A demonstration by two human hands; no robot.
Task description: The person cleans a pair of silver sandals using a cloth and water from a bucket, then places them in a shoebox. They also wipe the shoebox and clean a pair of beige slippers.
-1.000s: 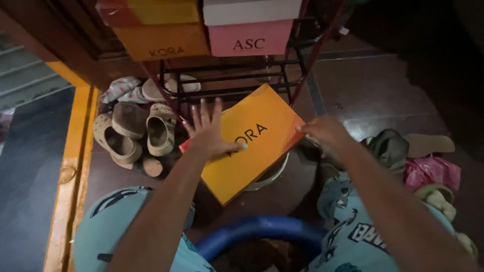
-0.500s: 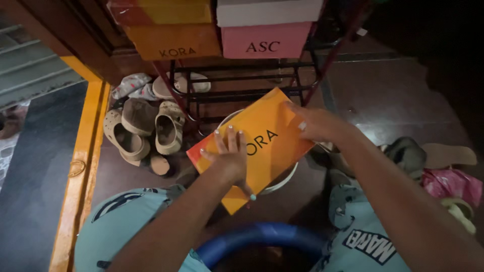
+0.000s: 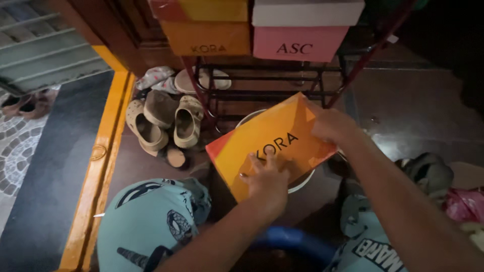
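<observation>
1. Both hands hold the orange box (image 3: 269, 146): the left hand (image 3: 267, 179) presses flat on its lid near the lower edge, fingers spread and pointing up the lid; the right hand (image 3: 333, 126) clasps the upper right corner, fingers curled over the edge.
2. Left forearm comes up from the bottom middle of the view, wrist bent slightly back. Right forearm comes in from the lower right corner and runs diagonally up and left to the box.
3. Box is tilted, one corner toward the rack (image 3: 272, 83), its long side running from lower left to upper right. It lies over a white bowl (image 3: 301, 182), whose rim shows below its right edge and above its top edge.
4. On the rack's top shelf sit an orange carton (image 3: 206, 38) and a pink carton (image 3: 297, 43), each with another box stacked on it.
5. Left of the rack, beige clogs (image 3: 164, 118) lie on the dark floor beside a yellow door sill (image 3: 103, 151).
6. Person's knees, in light blue printed cloth (image 3: 146, 221), frame the bottom, with a blue rim (image 3: 297, 236) between them.
</observation>
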